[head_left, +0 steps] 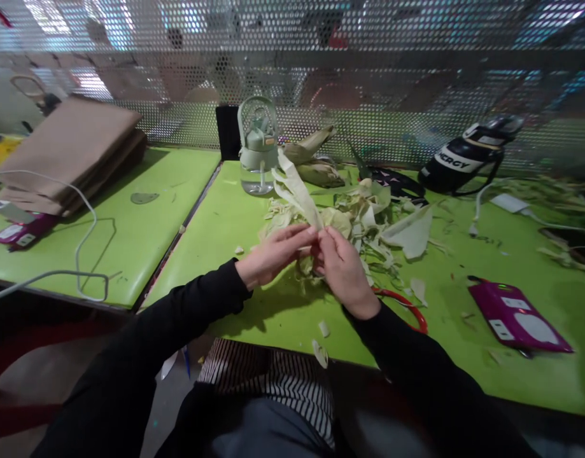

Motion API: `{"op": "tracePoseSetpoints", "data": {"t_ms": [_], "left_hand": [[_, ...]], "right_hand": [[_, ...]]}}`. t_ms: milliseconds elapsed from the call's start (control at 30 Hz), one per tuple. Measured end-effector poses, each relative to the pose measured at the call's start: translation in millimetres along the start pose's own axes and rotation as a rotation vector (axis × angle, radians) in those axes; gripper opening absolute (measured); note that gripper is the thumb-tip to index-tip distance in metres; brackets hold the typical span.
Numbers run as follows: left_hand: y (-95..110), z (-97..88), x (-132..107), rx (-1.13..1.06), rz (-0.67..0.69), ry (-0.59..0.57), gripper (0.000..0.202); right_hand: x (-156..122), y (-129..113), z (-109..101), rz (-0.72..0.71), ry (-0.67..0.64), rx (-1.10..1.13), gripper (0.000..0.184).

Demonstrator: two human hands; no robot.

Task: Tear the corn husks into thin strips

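Observation:
A pale strip of corn husk rises from between my fingertips, its upper end split and leaning left. My left hand pinches its base from the left. From the other side, my right hand closes its thumb and fingers on the same spot, and the two hands touch or nearly touch. Behind and beneath them spreads a heap of torn husk pieces. A broader husk piece lies at the heap's right. Beside my right wrist shows a red loop, like a scissor handle, partly hidden.
A green-lidded water bottle and whole husks stand behind the heap. Further right are a black bottle, a white plug and a purple power strip. Brown folded paper and a looping cable occupy the left table.

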State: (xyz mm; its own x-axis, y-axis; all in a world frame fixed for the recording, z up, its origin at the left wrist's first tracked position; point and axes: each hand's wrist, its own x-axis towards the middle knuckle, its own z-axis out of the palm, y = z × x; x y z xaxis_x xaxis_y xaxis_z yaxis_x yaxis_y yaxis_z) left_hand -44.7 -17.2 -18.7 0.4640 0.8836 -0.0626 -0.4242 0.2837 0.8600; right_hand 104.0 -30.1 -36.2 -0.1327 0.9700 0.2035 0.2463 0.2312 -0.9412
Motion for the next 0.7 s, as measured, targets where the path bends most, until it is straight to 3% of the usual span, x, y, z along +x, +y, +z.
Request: {"op": "tracePoseSetpoints", "data": {"t_ms": [100, 267, 467, 600, 700], "left_hand": [[-10, 0.5, -2, -0.009, -0.03, -0.048, 0.023], [-7, -5.8, -2, -0.022, -0.026, -0.025, 0.022], [-8, -9.9, 0, -0.077, -0.048, -0.075, 0.027], [-8, -12.8, -1, -0.048, -0.019, -0.073, 0.026], [-5, -12.7, -1, -0.061, 0.014, -0.057, 0.028]], "right_hand": [[0, -1, 1, 0.117, 0.023, 0.078, 0.039], [-4, -6, 5, 0.2, -0.06, 0.25, 0.035], [-4, -17, 7, 0.334, -0.17, 0.58, 0.029], [-5, -19, 8, 0.332, -0.178, 0.6, 0.029], [-7, -16, 9, 0.272, -0.173, 0.468, 0.028]]}}
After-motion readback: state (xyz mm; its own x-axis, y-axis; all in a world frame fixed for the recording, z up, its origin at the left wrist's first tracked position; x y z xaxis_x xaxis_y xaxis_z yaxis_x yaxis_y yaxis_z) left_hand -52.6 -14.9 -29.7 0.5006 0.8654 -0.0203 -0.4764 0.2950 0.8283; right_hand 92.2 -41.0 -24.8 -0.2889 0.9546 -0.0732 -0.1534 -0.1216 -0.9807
